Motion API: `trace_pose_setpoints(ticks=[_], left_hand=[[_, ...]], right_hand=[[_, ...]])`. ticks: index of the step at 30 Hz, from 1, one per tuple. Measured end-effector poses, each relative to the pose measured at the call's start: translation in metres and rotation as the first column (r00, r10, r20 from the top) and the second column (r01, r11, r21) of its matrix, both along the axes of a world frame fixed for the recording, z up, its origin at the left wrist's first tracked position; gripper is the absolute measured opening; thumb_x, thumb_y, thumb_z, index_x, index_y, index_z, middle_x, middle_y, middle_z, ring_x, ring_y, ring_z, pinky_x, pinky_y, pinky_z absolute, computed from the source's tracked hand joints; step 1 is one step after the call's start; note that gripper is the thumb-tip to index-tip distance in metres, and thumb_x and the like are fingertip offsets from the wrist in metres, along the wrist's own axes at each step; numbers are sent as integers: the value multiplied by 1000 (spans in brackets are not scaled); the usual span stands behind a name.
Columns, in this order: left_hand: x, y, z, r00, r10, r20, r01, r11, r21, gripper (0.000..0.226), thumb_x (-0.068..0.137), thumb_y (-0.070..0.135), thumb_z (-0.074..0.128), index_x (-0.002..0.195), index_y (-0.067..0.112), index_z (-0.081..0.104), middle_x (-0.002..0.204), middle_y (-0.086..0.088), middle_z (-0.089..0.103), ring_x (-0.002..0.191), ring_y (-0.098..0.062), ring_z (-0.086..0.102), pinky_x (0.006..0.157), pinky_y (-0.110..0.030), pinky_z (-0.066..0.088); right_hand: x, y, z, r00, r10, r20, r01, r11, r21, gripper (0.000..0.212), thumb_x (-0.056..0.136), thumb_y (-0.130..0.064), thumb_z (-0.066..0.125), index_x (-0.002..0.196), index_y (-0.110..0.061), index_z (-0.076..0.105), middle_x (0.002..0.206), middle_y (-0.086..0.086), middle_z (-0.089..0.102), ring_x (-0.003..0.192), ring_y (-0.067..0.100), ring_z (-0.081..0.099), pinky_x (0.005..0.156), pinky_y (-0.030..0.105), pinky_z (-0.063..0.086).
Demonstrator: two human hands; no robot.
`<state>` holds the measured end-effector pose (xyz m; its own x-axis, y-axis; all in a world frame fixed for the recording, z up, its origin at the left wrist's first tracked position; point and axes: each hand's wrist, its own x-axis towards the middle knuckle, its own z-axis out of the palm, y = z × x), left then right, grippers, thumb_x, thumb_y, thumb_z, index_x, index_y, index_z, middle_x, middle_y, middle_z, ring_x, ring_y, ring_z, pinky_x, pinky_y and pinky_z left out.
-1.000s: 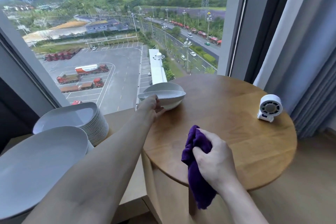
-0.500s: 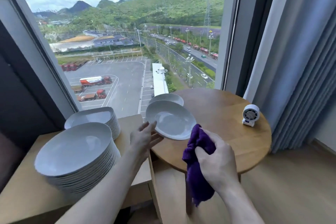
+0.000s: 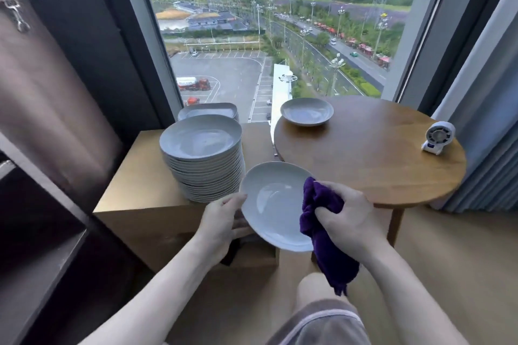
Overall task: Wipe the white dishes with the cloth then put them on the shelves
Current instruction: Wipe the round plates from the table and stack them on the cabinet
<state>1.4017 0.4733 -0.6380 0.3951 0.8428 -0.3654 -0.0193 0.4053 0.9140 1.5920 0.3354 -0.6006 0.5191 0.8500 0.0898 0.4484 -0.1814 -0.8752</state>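
Step in hand: wiping of a single dish; judged to be at its very start, since the cloth is only at the rim.
Dish (image 3: 276,204): held in the air in front of the body, just beside the tall stack (image 3: 201,154) and near the front edge of the round worktop (image 3: 364,154); hollow side up, tilted.
Left hand (image 3: 221,221): the dish's left rim is pinched, thumb on top, the other fingers (image 3: 238,225) underneath.
Right hand (image 3: 347,221): fingers (image 3: 322,214) are closed round the bunched cloth.
Cloth (image 3: 316,199): purple; the bunched end touches the dish's right rim, the loose tail hangs below the hand.
Other dishes: the tall stack stands on a low cabinet (image 3: 140,182); a lower stack (image 3: 207,110) stands behind it; a lone dish (image 3: 307,111) lies on the worktop's far left. Which are already wiped cannot be told.
Shelves (image 3: 42,246): dark, at the left edge of view, well apart from the held dish.
Also present: a small white fan (image 3: 437,137) on the worktop's right side.
Next move: the cloth is to be swept across the hollow and round the rim. A firm left-hand pinch is called for, as the dish is supported at one edge only. The dish is then to be carried left to the shelves.
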Motion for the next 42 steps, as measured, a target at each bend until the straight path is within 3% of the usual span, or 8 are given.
trace_pose_setpoints(ticks=[2, 6, 11, 16, 19, 28, 34, 42], left_hand=[[-28, -8, -2, 999, 8, 39, -4, 996, -85, 18, 102, 15, 60, 113, 7, 72, 97, -19, 79, 75, -28, 77, 61, -33, 62], [-74, -22, -17, 993, 53, 102, -31, 977, -209, 19, 98, 5, 60, 117, 9, 64, 97, -17, 78, 77, -29, 75, 65, -37, 63], [-101, -26, -35, 972, 63, 227, -17, 980, -198, 56, 80, 6, 80, 133, 9, 59, 116, -22, 76, 92, -37, 77, 73, -42, 65], [-109, -19, -44, 980, 38, 195, -15, 993, -121, 65, 78, 11, 80, 138, 10, 56, 117, -23, 75, 97, -38, 77, 73, -39, 64], [-110, -14, -45, 984, 1, 180, 19, 994, -106, 62, 79, 13, 79, 137, 11, 57, 117, -23, 75, 97, -38, 77, 73, -39, 64], [-112, -13, -39, 977, -158, 145, 162, 987, -18, 55, 80, 30, 86, 131, 16, 70, 121, -20, 75, 103, -37, 76, 77, -39, 64], [-104, -22, -41, 962, -258, 86, 257, 966, 18, 37, 86, 31, 79, 123, 28, 76, 117, -18, 77, 104, -34, 76, 79, -37, 63], [-105, -25, -39, 975, -206, 80, 203, 978, 34, 52, 87, 23, 83, 136, 16, 67, 115, -18, 77, 101, -35, 77, 77, -40, 64]], right_hand=[[-15, 4, -2, 996, 76, 50, -73, 996, -48, 45, 74, -4, 61, 93, -45, 67, 86, -26, 70, 79, -4, 66, 60, 5, 46], [-44, 20, -15, 936, 236, 261, -193, 965, -179, 48, 79, -19, 67, 124, -35, 66, 126, -20, 58, 112, 12, 57, 93, 30, 49], [-81, 36, -45, 789, 380, 482, -301, 924, -235, 51, 86, -35, 69, 136, -34, 58, 143, -11, 48, 132, 15, 38, 103, 34, 44], [-86, 33, -77, 677, 562, 476, -370, 818, -440, 80, 88, -64, 57, 156, -48, 19, 167, -12, 13, 153, 24, 9, 123, 45, 25], [-93, 32, -84, 685, 561, 465, -385, 820, -423, 83, 90, -49, 65, 156, -46, 16, 165, -9, 12, 152, 24, 11, 121, 42, 33], [-110, 35, -78, 563, 485, 669, -484, 850, -208, 60, 89, -36, 71, 146, -28, 53, 153, 7, 47, 139, 36, 42, 91, 49, 56], [-101, 42, -77, 611, 335, 717, -355, 926, -130, 60, 84, -21, 79, 141, -22, 60, 149, 12, 51, 137, 40, 45, 89, 53, 56], [-87, 47, -76, 663, 226, 714, -119, 973, -198, 64, 92, -29, 68, 151, -23, 47, 156, 10, 41, 141, 36, 36, 96, 51, 51]])
